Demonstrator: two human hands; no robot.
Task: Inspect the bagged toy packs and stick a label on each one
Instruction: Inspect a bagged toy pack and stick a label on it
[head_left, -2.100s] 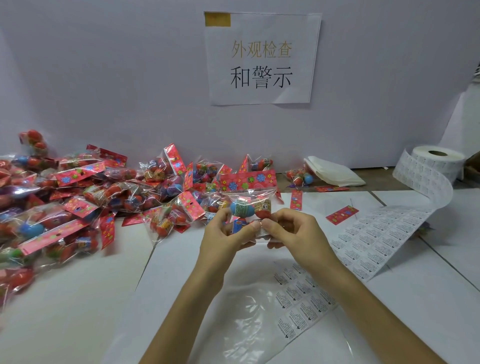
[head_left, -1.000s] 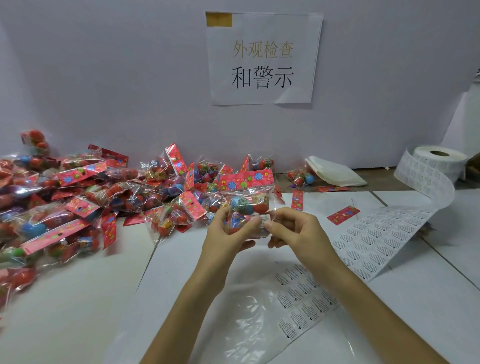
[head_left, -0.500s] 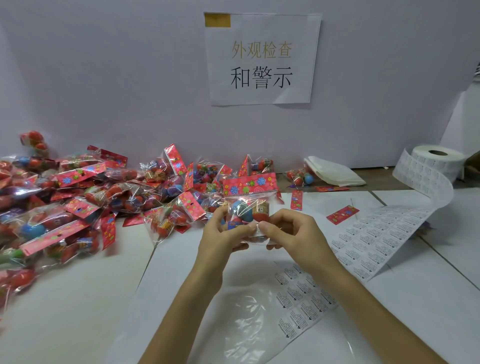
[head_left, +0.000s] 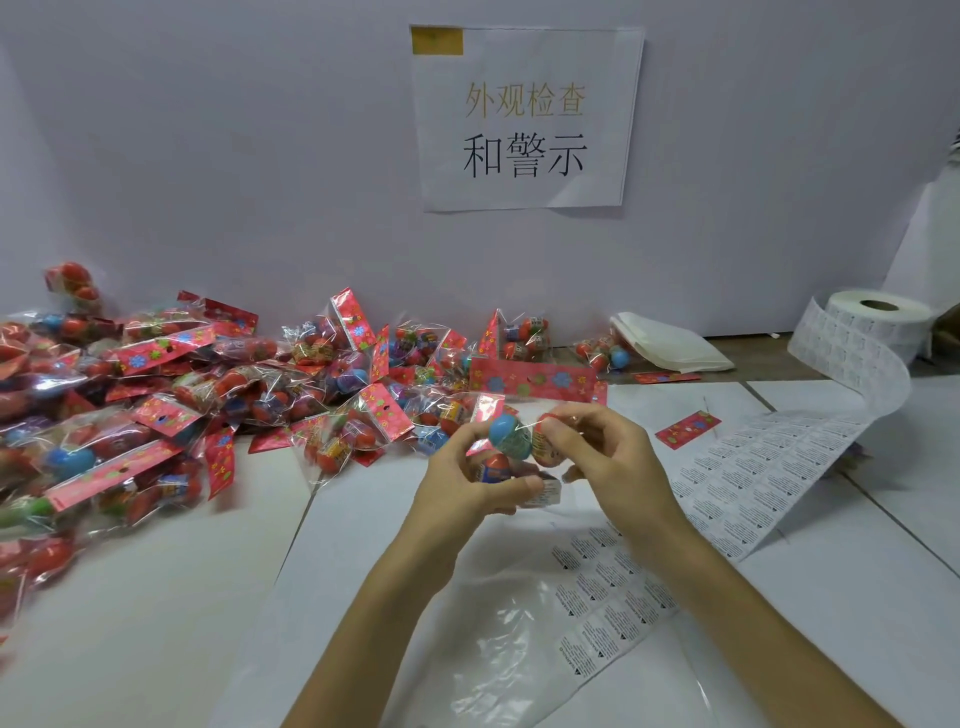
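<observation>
L hand (head_left: 457, 488) & R hand (head_left: 613, 457): both grips pinch crinkly clear toy pack (head_left: 514, 441) w/ glossy egg shapes, just left of label strip (head_left: 753, 467). White label (head_left: 548, 492) partly under L thumb, print unreadable.

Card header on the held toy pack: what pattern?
Red card header of the clear toy pack: blue and green flowers. Best view: head.
</observation>
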